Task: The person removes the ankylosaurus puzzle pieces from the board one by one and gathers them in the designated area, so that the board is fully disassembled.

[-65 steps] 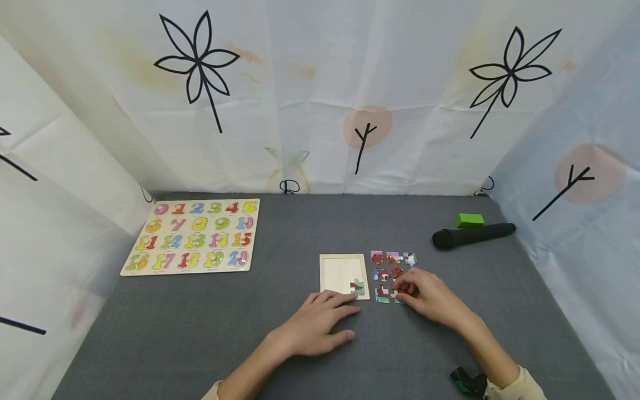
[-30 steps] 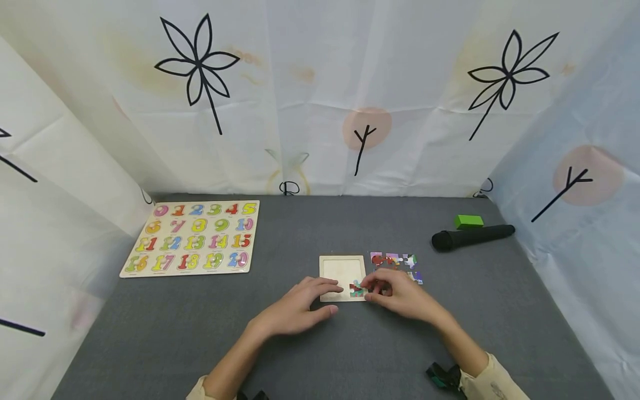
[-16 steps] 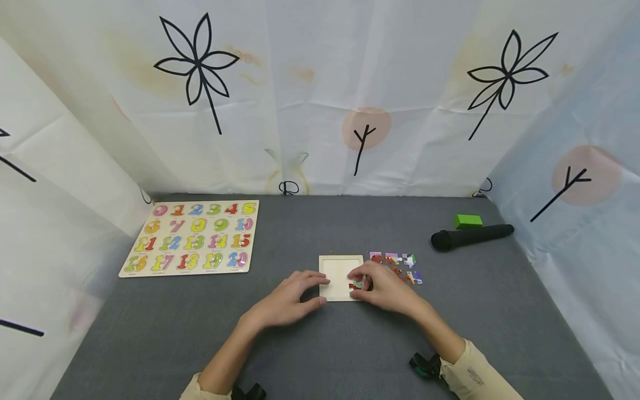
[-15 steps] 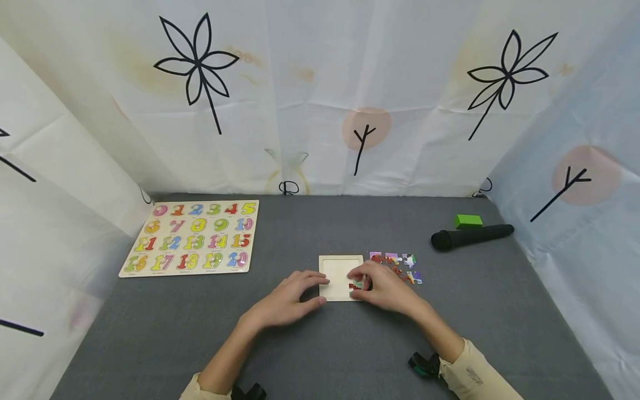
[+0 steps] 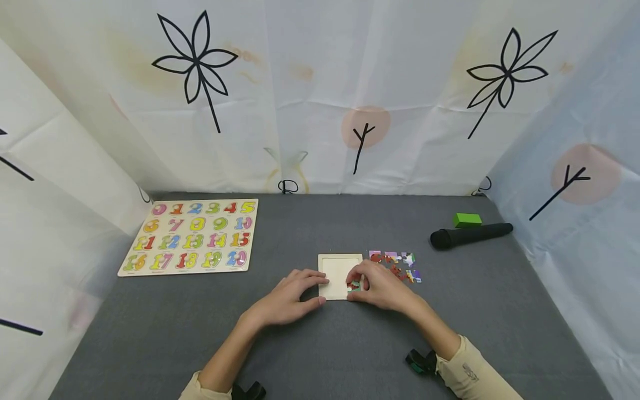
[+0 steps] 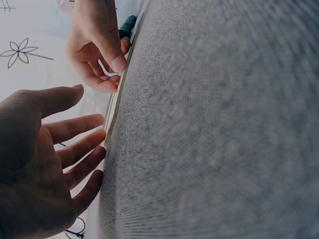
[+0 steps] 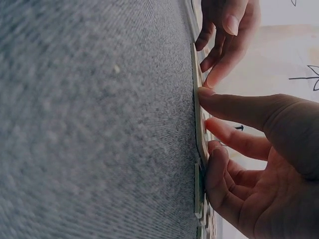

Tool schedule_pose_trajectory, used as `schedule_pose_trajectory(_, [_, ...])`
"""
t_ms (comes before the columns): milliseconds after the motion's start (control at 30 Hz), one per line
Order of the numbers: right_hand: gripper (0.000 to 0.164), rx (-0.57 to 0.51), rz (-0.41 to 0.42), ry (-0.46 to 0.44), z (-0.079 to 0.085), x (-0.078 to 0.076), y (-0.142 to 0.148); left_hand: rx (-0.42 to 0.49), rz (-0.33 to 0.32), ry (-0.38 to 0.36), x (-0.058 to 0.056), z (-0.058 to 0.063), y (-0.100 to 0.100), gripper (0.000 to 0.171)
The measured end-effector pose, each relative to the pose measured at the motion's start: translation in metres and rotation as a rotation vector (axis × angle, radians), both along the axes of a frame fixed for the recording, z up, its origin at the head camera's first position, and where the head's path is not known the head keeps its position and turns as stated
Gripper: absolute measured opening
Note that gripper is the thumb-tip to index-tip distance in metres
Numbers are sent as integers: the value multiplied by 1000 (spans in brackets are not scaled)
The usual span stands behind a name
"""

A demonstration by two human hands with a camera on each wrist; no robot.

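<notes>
A small pale wooden puzzle tray (image 5: pixel 340 256) lies flat mid-table. One red and green puzzle piece (image 5: pixel 354 286) shows inside its lower right corner. Thumb and forefinger of my right hand (image 5: pixel 382 288) pinch around that piece, and the hand partly covers it. In the right wrist view the thumb (image 7: pixel 214 97) lies at the tray's near edge, other fingers bent. My left hand (image 5: pixel 287 297) has its fingers loosely spread, fingertips at the tray's left rim; the left wrist view shows its palm with nothing held. Loose puzzle pieces (image 5: pixel 392 258) lie right of the tray, partly behind my right hand.
A number puzzle board (image 5: pixel 190 239) lies at the back left. At the back right are a black microphone (image 5: pixel 470 235) and a green block (image 5: pixel 467 220). White patterned cloth (image 5: pixel 310 83) walls in the grey table (image 5: pixel 300 355).
My right hand has come left from the loose pieces onto the tray's lower right corner. My left hand has slid left to the tray's left rim. Over the last half second both barely move.
</notes>
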State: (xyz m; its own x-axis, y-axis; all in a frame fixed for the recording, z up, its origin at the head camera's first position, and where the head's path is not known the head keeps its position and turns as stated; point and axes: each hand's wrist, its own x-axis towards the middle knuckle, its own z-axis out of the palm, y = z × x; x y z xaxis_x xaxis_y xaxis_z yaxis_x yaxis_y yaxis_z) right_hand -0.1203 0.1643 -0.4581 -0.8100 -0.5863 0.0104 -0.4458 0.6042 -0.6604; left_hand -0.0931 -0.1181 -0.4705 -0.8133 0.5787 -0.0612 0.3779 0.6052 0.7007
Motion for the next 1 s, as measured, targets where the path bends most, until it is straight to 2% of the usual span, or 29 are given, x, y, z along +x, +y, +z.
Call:
schedule_pose_trajectory(300, [25, 31, -39, 12, 0, 4, -2, 3, 0, 2, 0, -1, 0, 48])
schedule_pose_trajectory(433, [26, 8, -16, -9, 0, 3, -2, 4, 0, -2, 0, -1, 0, 48])
schedule_pose_trajectory(600, [19, -11, 3, -39, 0, 2, -2, 9, 2, -4, 0, 0, 0, 48])
schedule_pose_trajectory(1000, [15, -68, -34, -66, 7, 6, 9, 2, 6, 1, 0, 1, 1, 48])
